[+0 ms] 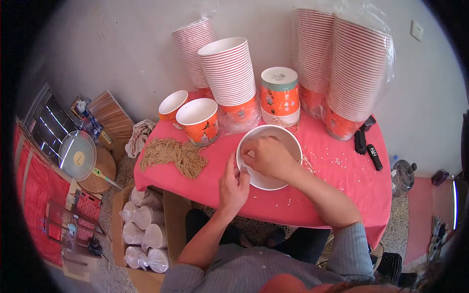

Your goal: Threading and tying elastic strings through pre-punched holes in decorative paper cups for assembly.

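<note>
A wide white paper bucket stands at the table's near edge, its mouth facing me. My left hand grips its left rim, with the thumb on the near side of the edge. Over the opening, my right hand reaches in with curled fingers pressed together; whatever they pinch is hidden. Left of the bucket lies a bundle of tan strings. Behind it stands an upside-down orange paper bucket with tan string around its lower part. Two open orange buckets, one larger and one smaller, stand at the back left.
Tall stacks of nested paper buckets and plastic-wrapped ones line the wall. Small pale bits are scattered on the pink tablecloth. A black remote lies at the right. A carton of bagged cups sits on the floor.
</note>
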The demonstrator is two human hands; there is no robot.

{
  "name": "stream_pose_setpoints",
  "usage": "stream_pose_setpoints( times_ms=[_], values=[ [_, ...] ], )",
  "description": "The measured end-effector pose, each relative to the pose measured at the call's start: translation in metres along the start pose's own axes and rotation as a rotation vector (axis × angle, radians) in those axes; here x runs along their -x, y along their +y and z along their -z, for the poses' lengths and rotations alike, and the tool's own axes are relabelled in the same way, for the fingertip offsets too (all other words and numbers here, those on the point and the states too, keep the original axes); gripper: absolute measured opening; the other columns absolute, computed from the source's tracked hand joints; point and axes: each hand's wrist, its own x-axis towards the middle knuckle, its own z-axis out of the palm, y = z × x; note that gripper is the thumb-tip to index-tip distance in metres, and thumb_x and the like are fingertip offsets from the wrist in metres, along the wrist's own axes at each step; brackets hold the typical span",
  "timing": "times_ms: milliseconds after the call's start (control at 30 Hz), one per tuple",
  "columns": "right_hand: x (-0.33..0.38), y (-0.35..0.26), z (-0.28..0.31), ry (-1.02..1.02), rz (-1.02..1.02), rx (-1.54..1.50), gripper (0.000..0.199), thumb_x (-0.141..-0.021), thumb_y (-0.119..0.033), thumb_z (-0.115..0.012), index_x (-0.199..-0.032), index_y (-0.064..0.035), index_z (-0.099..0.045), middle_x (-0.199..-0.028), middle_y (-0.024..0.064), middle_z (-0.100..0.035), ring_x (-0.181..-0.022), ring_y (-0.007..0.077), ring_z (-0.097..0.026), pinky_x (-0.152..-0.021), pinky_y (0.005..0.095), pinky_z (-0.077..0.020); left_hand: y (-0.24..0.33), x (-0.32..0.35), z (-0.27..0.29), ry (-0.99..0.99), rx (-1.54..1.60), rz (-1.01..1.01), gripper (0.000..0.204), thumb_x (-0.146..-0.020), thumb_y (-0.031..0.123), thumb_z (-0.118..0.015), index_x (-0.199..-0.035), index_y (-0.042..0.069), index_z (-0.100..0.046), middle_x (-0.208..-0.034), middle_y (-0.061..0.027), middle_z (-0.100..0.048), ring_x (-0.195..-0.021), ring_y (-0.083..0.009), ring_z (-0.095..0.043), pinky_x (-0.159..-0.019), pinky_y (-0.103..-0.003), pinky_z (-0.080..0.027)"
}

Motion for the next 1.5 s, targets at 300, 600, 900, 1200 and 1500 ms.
stream_pose_setpoints(
  times_ms=[300,600,900,1200,1500],
  values=[
    [-0.002,0.006,0.004,-0.026,0.040,-0.100,0.019,-0.092,-0.021,-0.073,-0.106,-0.0113,-0.082,-0.098,0.0140,-0.081,-0.093,0.0357,-0.077,-0.089,0.0472,-0.0585,-0.016,-0.007,0.009,-0.079,0.307,0.082,0.038,-0.116,0.019,-0.050,-0.150,0.003,-0.059,-0.079,-0.0008,-0.065,-0.066,-0.0073,-0.060,-0.060,-0.026,-0.050],
    [-0.003,0.006,0.004,-0.091,0.015,-0.098,0.019,-0.093,-0.021,-0.072,-0.105,-0.0094,-0.081,-0.100,0.0145,-0.081,-0.092,0.0356,-0.077,-0.088,0.0460,-0.0584,-0.027,-0.014,0.006,0.094,-0.025,-0.101,0.025,-0.110,0.009,-0.062,-0.131,0.000,-0.070,-0.087,-0.0028,-0.071,-0.072,-0.0089,-0.063,-0.064,-0.029,-0.051],
    [-0.005,0.010,0.004,-0.115,0.050,-0.138,0.021,-0.094,-0.021,-0.072,-0.108,-0.0075,-0.079,-0.101,0.0155,-0.081,-0.092,0.0355,-0.077,-0.088,0.0465,-0.0588,-0.017,-0.017,0.011,0.084,-0.108,-0.129,0.012,-0.108,0.008,-0.065,-0.113,-0.002,-0.069,-0.090,-0.0058,-0.072,-0.075,-0.0091,-0.064,-0.067,-0.028,-0.054],
    [-0.007,0.013,0.030,-0.047,-0.030,-0.151,0.019,-0.095,-0.016,-0.074,-0.112,-0.0063,-0.074,-0.086,0.0113,-0.076,-0.079,0.0261,-0.074,-0.075,0.0420,-0.0575,-0.027,-0.031,0.057,0.217,0.351,-0.041,0.012,-0.112,0.012,-0.058,-0.114,0.003,-0.066,-0.110,-0.0097,-0.076,-0.089,-0.0130,-0.073,-0.064,-0.025,-0.059],
    [0.005,-0.019,0.050,-0.026,0.095,-0.351,0.030,-0.096,-0.010,-0.076,-0.126,-0.0084,-0.075,-0.082,0.0086,-0.073,-0.074,0.0201,-0.068,-0.070,0.0374,-0.0548,0.056,-0.057,0.063,0.152,-0.110,-0.512,0.008,-0.096,0.002,-0.073,-0.103,0.001,-0.072,-0.118,-0.0128,-0.073,-0.104,-0.0242,-0.071,-0.082,-0.033,-0.056]
  ],
)
